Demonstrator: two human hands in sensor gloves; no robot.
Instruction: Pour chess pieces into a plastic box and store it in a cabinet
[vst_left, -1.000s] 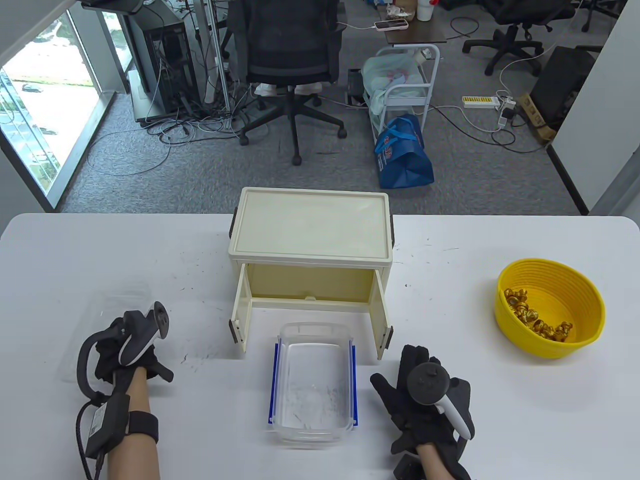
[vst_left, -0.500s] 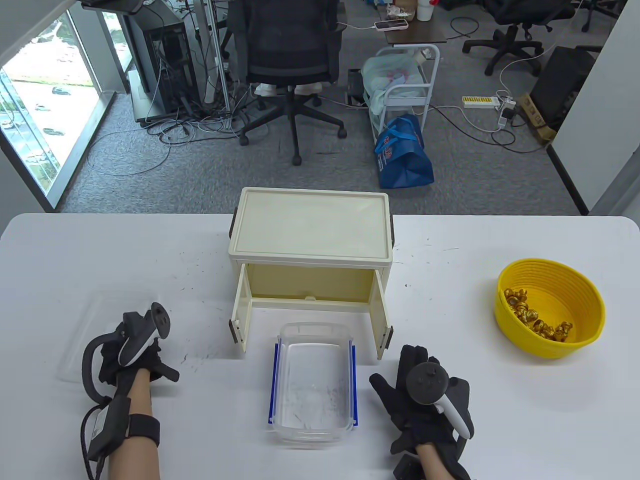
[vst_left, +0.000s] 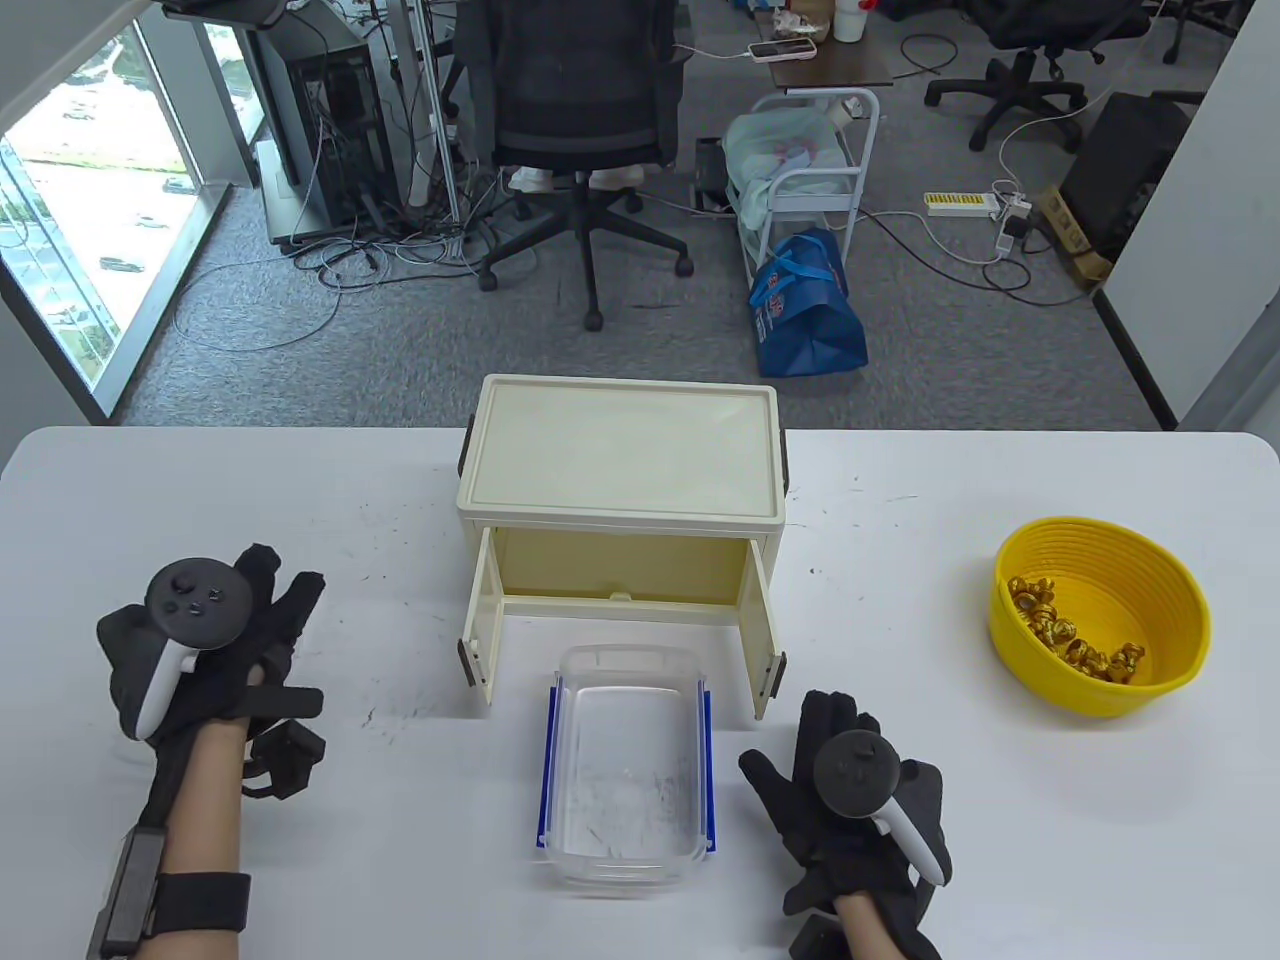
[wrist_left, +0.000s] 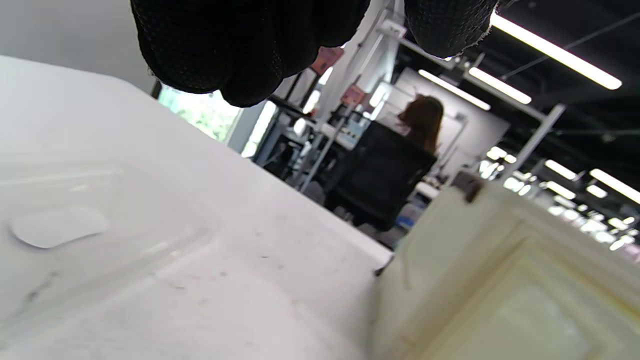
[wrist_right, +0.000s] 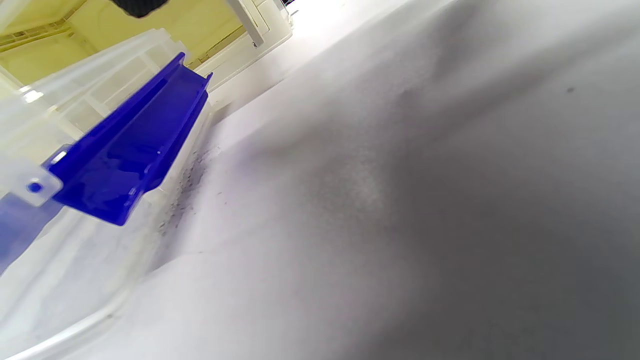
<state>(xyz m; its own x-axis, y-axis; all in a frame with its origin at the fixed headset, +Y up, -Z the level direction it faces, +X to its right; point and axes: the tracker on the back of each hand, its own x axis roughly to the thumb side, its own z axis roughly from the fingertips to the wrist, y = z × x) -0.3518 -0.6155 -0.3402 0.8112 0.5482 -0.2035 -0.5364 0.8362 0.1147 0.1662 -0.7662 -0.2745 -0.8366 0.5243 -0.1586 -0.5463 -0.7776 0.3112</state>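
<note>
You are near the start: nothing is poured yet. The clear rectangular plastic box with blue side clips (vst_left: 622, 770) sits uncovered and empty at the near centre of the white table (vst_left: 400, 480), just in front of the cream plastic cabinet (vst_left: 620, 500), whose doors stand open on an empty interior. The gold chess pieces (vst_left: 1075, 630) lie in the yellow ribbed bowl (vst_left: 1100, 615), far right. Your right hand (vst_left: 850, 810) rests flat with fingers spread beside the box; your left hand (vst_left: 205, 640) lies splayed, apparently over the clear lid (wrist_left: 100, 225).
</note>
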